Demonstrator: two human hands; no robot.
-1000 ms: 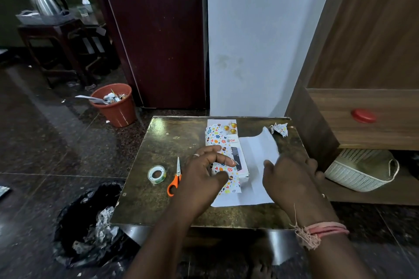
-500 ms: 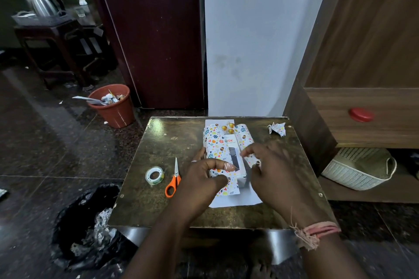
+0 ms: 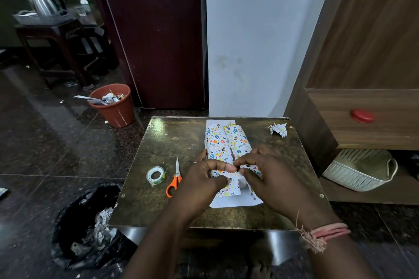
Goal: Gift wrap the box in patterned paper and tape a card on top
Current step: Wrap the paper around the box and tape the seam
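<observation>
An orange bin (image 3: 113, 106) stands on the floor beyond the table's far left corner; a kettle (image 3: 45, 2) sits on a dark stool (image 3: 56, 36); a white basket (image 3: 360, 171) sits right.

White paper (image 3: 223, 142) with multicoloured eggs; orange-handled scissors (image 3: 174, 180).

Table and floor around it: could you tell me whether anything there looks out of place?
A crumpled scrap of patterned paper lies loose at the table's far right corner, and the orange bin on the floor overflows with paper waste. Otherwise nothing stands out.
</observation>
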